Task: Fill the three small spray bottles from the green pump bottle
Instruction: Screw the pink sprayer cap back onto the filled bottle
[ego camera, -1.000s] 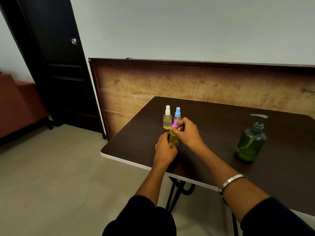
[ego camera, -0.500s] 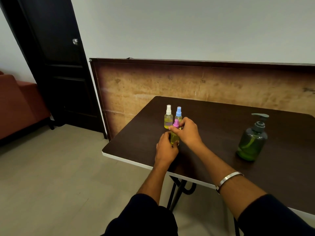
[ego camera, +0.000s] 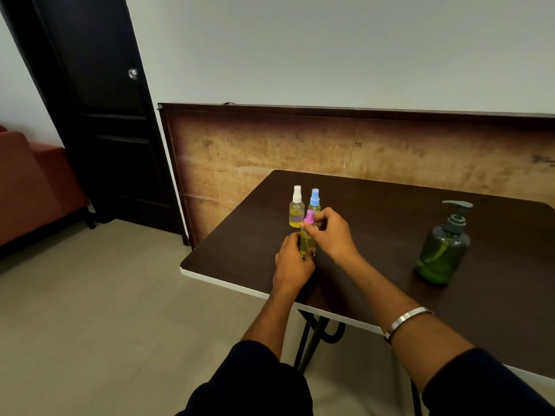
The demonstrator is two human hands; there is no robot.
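Note:
Three small spray bottles of yellow liquid stand near the left corner of the dark table (ego camera: 390, 217). The white-capped bottle (ego camera: 296, 209) and the blue-capped bottle (ego camera: 314, 201) stand upright side by side at the back. In front of them my left hand (ego camera: 292, 265) grips the body of the pink-capped bottle (ego camera: 307, 241), which stands on the table. My right hand (ego camera: 330, 235) pinches its pink cap from the right. The green pump bottle (ego camera: 444, 250) stands alone to the right, partly full, with a grey pump head.
A worn brown board (ego camera: 345, 145) leans against the wall behind the table. A black door (ego camera: 99, 115) and a red sofa (ego camera: 27, 181) are at the left. The table's white front edge (ego camera: 228, 285) runs close to my left wrist.
Both hands have stayed on the pink-capped bottle; my right fingers have shifted slightly around its cap. The other bottles have not moved.

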